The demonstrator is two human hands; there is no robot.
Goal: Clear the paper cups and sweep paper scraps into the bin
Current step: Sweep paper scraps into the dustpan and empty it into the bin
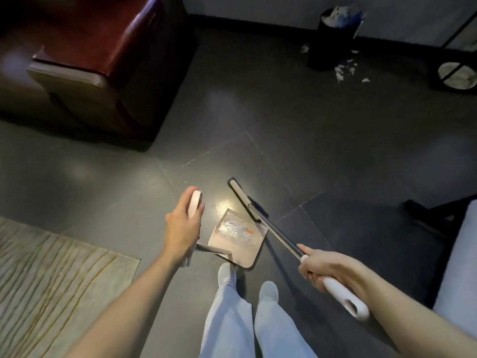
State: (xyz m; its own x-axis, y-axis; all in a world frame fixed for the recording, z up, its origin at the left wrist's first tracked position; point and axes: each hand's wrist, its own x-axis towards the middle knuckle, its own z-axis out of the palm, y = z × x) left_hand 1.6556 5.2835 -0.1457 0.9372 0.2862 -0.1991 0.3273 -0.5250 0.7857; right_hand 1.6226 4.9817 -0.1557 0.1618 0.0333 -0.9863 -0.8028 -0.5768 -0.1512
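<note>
The floor point(284, 125) is dark grey tile. The far bin point(327, 45) is black, with white paper scraps point(340, 72) beside it. The dustpan point(238, 254) is pale beige, the broom point(278, 235) white-gripped with a silver shaft. The near-left rug point(51, 275) is beige, wavy-lined.

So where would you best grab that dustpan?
At the top end of its long handle, from above. The dustpan holds paper scraps and its handle rises toward the person; the left hand grips it there.
</note>
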